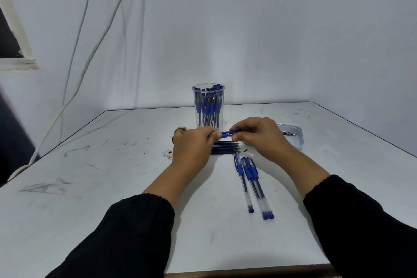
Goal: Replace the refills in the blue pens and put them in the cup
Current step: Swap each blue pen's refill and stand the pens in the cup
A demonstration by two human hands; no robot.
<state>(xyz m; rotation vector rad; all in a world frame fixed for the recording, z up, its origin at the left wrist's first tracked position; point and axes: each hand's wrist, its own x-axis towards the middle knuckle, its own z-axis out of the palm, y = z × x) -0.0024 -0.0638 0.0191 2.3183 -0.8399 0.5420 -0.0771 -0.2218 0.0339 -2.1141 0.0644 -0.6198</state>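
White and scuffed, the counter (112, 187) carries everything. Nearest lie three blue pens (252, 185) side by side, caps pointing away. Beyond them sits a bundle of dark refills (224, 148). Just above it, the left hand (191, 146) and right hand (259, 135) come together, each pinching one end of a blue pen (229, 134). Behind stands a clear cup (208, 106) packed with pens, and a shallow tray (297, 135) rests at right.
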